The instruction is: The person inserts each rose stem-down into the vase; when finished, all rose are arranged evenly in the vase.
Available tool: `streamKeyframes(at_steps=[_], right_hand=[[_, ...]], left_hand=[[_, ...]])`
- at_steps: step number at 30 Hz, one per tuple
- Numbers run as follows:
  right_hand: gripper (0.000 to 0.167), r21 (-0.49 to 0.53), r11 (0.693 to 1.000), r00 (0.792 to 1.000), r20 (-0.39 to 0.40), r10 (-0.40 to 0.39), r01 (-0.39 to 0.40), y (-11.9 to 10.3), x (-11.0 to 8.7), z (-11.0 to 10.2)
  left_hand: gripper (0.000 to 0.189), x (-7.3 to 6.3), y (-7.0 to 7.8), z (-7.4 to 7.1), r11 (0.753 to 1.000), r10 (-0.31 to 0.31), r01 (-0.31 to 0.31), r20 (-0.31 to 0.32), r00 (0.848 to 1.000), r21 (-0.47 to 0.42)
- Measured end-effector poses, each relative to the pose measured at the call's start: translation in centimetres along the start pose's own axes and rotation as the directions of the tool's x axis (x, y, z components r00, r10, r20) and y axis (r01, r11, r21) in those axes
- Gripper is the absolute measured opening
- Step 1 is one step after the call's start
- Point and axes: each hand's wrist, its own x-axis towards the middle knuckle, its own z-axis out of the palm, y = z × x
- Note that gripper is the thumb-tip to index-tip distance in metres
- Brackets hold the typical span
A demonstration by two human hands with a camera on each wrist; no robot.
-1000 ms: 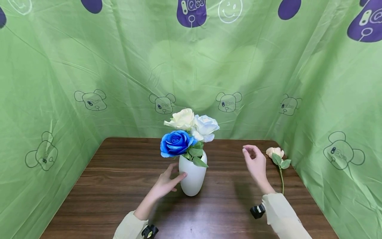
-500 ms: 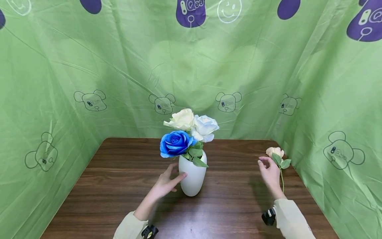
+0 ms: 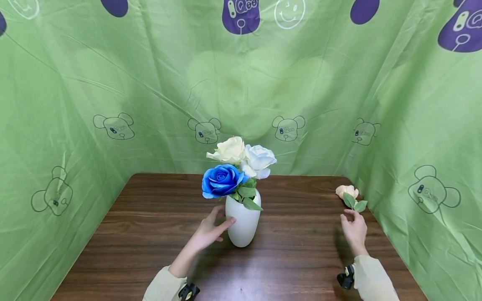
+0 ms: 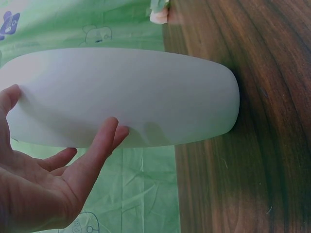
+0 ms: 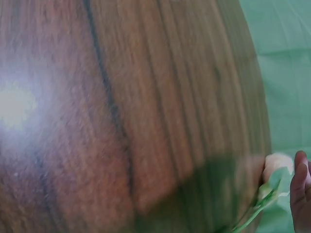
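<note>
A white vase (image 3: 242, 225) stands upright near the middle of the table, holding a blue rose (image 3: 222, 180), a cream rose (image 3: 228, 150) and a pale blue-white rose (image 3: 260, 159). My left hand (image 3: 206, 232) touches the vase's left side, thumb at its front and fingers spread, fairly straight in the left wrist view. At the right lies a peach rose (image 3: 346, 192) with green leaves and a thin stem. Over that stem hovers my right hand (image 3: 355, 230), fingers loosely bent; contact cannot be told. In the right wrist view, only its fingers (image 5: 300, 189) show, beside the rose.
The brown wooden table (image 3: 150, 217) ends at green cloth walls (image 3: 162, 83) at the back and both sides. The peach rose lies close to the table's right edge. Black wrist cameras (image 3: 345, 276) hang below the sleeves.
My right hand has moved right and towards the front, from left of the peach rose to over its stem. The left hand and the vase have stayed in place.
</note>
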Motion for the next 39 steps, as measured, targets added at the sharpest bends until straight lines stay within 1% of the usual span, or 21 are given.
streamKeyframes(at_steps=[4, 8, 14, 18, 23, 28, 35, 39], right_hand=[[0.035, -0.024, 0.995, 0.995, 0.013, 0.102, -0.102, 1.4, 0.0, -0.5], [0.045, -0.042, 0.978, 0.977, 0.039, 0.208, -0.206, 2.5, -0.1, -1.0], [0.051, -0.051, 0.95, 0.948, 0.064, 0.311, -0.308, 3.3, -0.4, -1.5], [0.054, -0.024, 0.932, 0.929, 0.078, 0.362, -0.361, 3.6, -0.7, -1.8], [0.056, 0.002, 0.918, 0.914, 0.099, 0.394, -0.396, 3.9, -0.9, -1.9], [0.052, -0.025, 0.91, 0.904, 0.11, 0.414, -0.413, 4.1, -1.2, -1.9], [0.043, -0.103, 0.909, 0.9, 0.133, 0.414, -0.403, 3.8, -1.4, -1.8], [0.042, -0.141, 0.914, 0.906, 0.141, 0.399, -0.381, 3.8, -1.4, -1.6]], left_hand=[[0.066, 0.0, 0.0, 0.0, 1.0, 0.0, 0.0, 0.0, 1.0, 0.0], [0.066, 0.0, 0.0, 0.0, 1.0, 0.002, -0.002, 0.001, 1.0, -0.001], [0.067, 0.0, 0.1, 0.0, 1.0, 0.004, -0.004, 0.001, 1.0, 0.002], [0.066, 0.0, 0.2, 0.0, 1.0, 0.006, -0.006, 0.001, 1.0, 0.003], [0.067, 0.0, 0.2, 0.0, 1.0, 0.005, -0.005, 0.004, 1.0, 0.003], [0.067, 0.0, 0.1, 0.0, 1.0, 0.006, -0.006, 0.006, 1.0, 0.004], [0.067, -0.1, 0.1, 0.0, 1.0, 0.009, -0.009, 0.007, 1.0, 0.0], [0.067, -0.1, 0.1, 0.0, 1.0, 0.009, -0.009, 0.006, 1.0, -0.001]])
